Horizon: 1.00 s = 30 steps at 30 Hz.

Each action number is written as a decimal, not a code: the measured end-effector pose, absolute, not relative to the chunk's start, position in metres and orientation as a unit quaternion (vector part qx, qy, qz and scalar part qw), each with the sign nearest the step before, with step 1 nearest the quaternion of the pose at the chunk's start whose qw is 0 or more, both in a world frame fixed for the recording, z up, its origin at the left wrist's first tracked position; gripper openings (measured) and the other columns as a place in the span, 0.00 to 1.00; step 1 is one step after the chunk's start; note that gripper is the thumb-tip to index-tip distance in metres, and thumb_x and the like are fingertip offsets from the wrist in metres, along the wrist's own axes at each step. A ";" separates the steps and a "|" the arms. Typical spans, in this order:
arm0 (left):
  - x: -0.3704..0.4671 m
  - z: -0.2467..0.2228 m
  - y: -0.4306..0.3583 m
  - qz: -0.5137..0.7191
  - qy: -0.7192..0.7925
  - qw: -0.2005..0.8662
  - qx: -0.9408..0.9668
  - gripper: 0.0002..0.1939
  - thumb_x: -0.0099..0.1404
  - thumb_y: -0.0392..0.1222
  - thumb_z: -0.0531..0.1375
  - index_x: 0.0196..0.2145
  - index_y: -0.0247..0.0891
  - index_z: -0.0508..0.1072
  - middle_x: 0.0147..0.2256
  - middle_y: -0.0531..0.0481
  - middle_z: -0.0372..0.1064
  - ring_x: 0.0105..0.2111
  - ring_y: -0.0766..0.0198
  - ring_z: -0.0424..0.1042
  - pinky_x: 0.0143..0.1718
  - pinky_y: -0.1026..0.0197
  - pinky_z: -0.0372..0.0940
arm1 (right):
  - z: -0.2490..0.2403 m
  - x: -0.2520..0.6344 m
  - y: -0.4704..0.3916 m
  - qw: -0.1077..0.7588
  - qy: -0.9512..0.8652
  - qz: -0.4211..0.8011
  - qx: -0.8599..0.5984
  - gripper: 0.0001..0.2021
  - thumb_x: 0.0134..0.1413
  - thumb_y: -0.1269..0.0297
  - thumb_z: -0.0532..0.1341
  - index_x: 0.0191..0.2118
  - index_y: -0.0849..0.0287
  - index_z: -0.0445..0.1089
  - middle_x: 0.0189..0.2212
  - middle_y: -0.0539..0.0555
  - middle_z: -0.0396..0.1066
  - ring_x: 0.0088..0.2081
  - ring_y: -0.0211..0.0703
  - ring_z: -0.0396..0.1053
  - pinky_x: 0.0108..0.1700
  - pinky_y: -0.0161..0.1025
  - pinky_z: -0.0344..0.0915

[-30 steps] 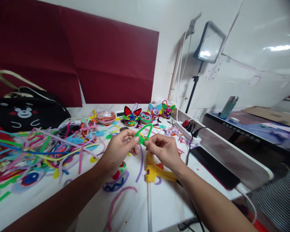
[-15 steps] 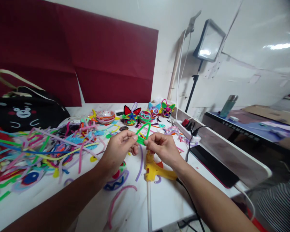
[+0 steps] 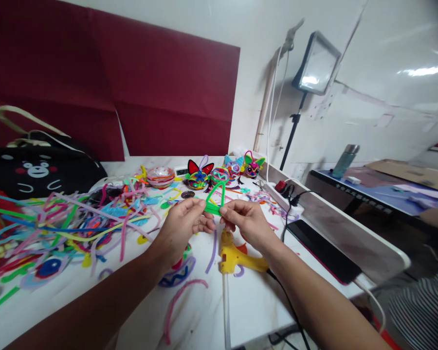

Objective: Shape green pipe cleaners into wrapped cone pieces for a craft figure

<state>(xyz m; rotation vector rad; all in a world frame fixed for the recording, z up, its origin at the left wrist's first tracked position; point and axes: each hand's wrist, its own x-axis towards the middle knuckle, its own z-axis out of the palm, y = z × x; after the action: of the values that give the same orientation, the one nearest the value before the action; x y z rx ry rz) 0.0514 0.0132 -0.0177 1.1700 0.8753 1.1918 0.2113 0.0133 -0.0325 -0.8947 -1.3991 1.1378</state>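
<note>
Pinching a bent green pipe cleaner [image 3: 213, 209] at the two lower corners of its triangle, the left hand [image 3: 181, 224] and the right hand [image 3: 250, 224] each have thumb and forefinger closed on it, other fingers loosely curled, and hold it up above the white table [image 3: 259, 304], beyond the yellow glue gun [image 3: 237, 257]. It looks very light, soft outside and springy, probably wired inside, so a hard squeeze should bend it rather than break it; the lower corners seem the best place for a light grip.
</note>
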 end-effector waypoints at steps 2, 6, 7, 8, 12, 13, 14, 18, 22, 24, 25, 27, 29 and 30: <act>0.051 -0.017 0.014 0.510 0.374 0.596 0.495 0.10 0.60 0.45 0.59 0.31 0.36 0.64 0.21 0.55 0.69 0.20 0.67 0.71 0.24 0.65 0.67 | -0.032 0.212 0.013 0.532 -0.582 0.485 -0.379 0.14 0.46 0.54 0.66 0.24 0.62 0.70 0.18 0.48 0.67 0.18 0.32 0.59 0.22 0.31 0.56; 0.051 -0.017 0.014 0.499 0.388 0.574 0.520 0.10 0.59 0.45 0.60 0.31 0.36 0.65 0.20 0.55 0.69 0.17 0.68 0.69 0.21 0.66 0.66 | -0.032 0.213 0.013 0.522 -0.587 0.486 -0.382 0.14 0.46 0.55 0.65 0.23 0.61 0.69 0.18 0.48 0.67 0.18 0.32 0.58 0.21 0.31 0.55; 0.052 -0.017 0.014 0.498 0.393 0.563 0.530 0.10 0.59 0.45 0.61 0.31 0.35 0.66 0.20 0.55 0.69 0.17 0.69 0.69 0.20 0.67 0.65 | -0.032 0.213 0.013 0.520 -0.590 0.486 -0.381 0.14 0.46 0.55 0.65 0.23 0.62 0.69 0.18 0.48 0.67 0.18 0.32 0.58 0.21 0.31 0.55; 0.052 -0.017 0.013 0.497 0.398 0.551 0.539 0.10 0.59 0.44 0.61 0.31 0.35 0.66 0.20 0.55 0.69 0.16 0.69 0.69 0.20 0.67 0.65 | -0.032 0.213 0.012 0.519 -0.592 0.486 -0.380 0.14 0.46 0.56 0.65 0.23 0.62 0.69 0.18 0.48 0.67 0.18 0.31 0.58 0.21 0.32 0.54; 0.053 -0.019 0.013 0.500 0.410 0.517 0.561 0.09 0.59 0.44 0.60 0.29 0.35 0.66 0.20 0.55 0.69 0.16 0.69 0.69 0.19 0.68 0.64 | -0.031 0.212 0.011 0.516 -0.586 0.494 -0.382 0.14 0.44 0.55 0.66 0.23 0.62 0.70 0.18 0.48 0.67 0.18 0.31 0.58 0.22 0.32 0.55; 0.053 -0.019 0.013 0.501 0.409 0.514 0.564 0.09 0.59 0.43 0.60 0.29 0.35 0.66 0.20 0.55 0.69 0.16 0.68 0.69 0.19 0.67 0.64 | -0.031 0.212 0.010 0.516 -0.583 0.496 -0.383 0.14 0.43 0.55 0.67 0.23 0.62 0.70 0.18 0.48 0.67 0.18 0.31 0.58 0.21 0.32 0.55; 0.053 -0.020 0.013 0.502 0.407 0.512 0.566 0.09 0.59 0.43 0.60 0.29 0.36 0.66 0.20 0.55 0.68 0.17 0.68 0.69 0.19 0.67 0.65 | -0.030 0.212 0.010 0.517 -0.581 0.498 -0.384 0.14 0.43 0.54 0.67 0.23 0.62 0.70 0.18 0.48 0.67 0.18 0.31 0.58 0.21 0.32 0.55; 0.053 -0.020 0.013 0.506 0.410 0.505 0.567 0.08 0.59 0.43 0.60 0.29 0.36 0.65 0.20 0.55 0.68 0.16 0.68 0.69 0.19 0.66 0.65 | -0.029 0.212 0.010 0.515 -0.584 0.496 -0.385 0.15 0.42 0.53 0.67 0.23 0.62 0.70 0.17 0.48 0.67 0.17 0.31 0.58 0.21 0.32 0.55; 0.053 -0.020 0.012 0.502 0.407 0.515 0.564 0.09 0.59 0.44 0.60 0.28 0.37 0.65 0.19 0.56 0.67 0.16 0.68 0.69 0.19 0.67 0.65 | -0.031 0.214 0.010 0.511 -0.591 0.485 -0.393 0.13 0.44 0.56 0.66 0.23 0.62 0.70 0.16 0.48 0.66 0.17 0.32 0.58 0.21 0.32 0.54; 0.054 -0.020 0.011 0.495 0.404 0.525 0.563 0.09 0.59 0.44 0.60 0.28 0.37 0.65 0.20 0.55 0.68 0.16 0.69 0.69 0.18 0.67 0.65 | -0.032 0.214 0.010 0.511 -0.592 0.482 -0.395 0.13 0.45 0.57 0.66 0.24 0.62 0.70 0.16 0.48 0.66 0.18 0.32 0.58 0.21 0.32 0.55; 0.054 -0.020 0.011 0.490 0.404 0.530 0.561 0.09 0.59 0.45 0.59 0.29 0.37 0.65 0.21 0.55 0.68 0.16 0.68 0.69 0.18 0.67 0.65 | -0.032 0.215 0.010 0.511 -0.591 0.482 -0.395 0.12 0.45 0.57 0.66 0.24 0.62 0.70 0.16 0.48 0.66 0.18 0.32 0.59 0.21 0.32 0.55; 0.053 -0.020 0.012 0.488 0.407 0.534 0.558 0.09 0.60 0.45 0.59 0.31 0.37 0.64 0.22 0.55 0.68 0.16 0.68 0.70 0.17 0.67 0.64 | -0.032 0.215 0.010 0.514 -0.588 0.482 -0.398 0.12 0.45 0.57 0.66 0.24 0.62 0.70 0.16 0.48 0.67 0.17 0.32 0.59 0.21 0.32 0.55; 0.050 -0.016 0.014 0.500 0.409 0.524 0.555 0.09 0.61 0.45 0.58 0.32 0.37 0.65 0.24 0.56 0.68 0.16 0.69 0.69 0.15 0.69 0.61 | -0.031 0.216 0.011 0.521 -0.580 0.477 -0.405 0.12 0.45 0.57 0.66 0.23 0.62 0.71 0.16 0.48 0.67 0.17 0.32 0.59 0.21 0.32 0.55; 0.046 -0.013 0.016 0.513 0.407 0.513 0.555 0.08 0.61 0.45 0.57 0.31 0.37 0.65 0.24 0.55 0.67 0.16 0.70 0.69 0.14 0.70 0.60 | -0.030 0.216 0.012 0.527 -0.577 0.472 -0.408 0.12 0.45 0.57 0.66 0.23 0.62 0.70 0.16 0.48 0.67 0.17 0.32 0.59 0.21 0.32 0.56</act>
<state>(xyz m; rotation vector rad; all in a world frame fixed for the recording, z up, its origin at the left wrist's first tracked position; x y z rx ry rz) 0.0464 0.0155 -0.0130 1.3338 0.9796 1.2341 0.2161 0.0120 -0.0299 -0.9742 -1.3784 1.1292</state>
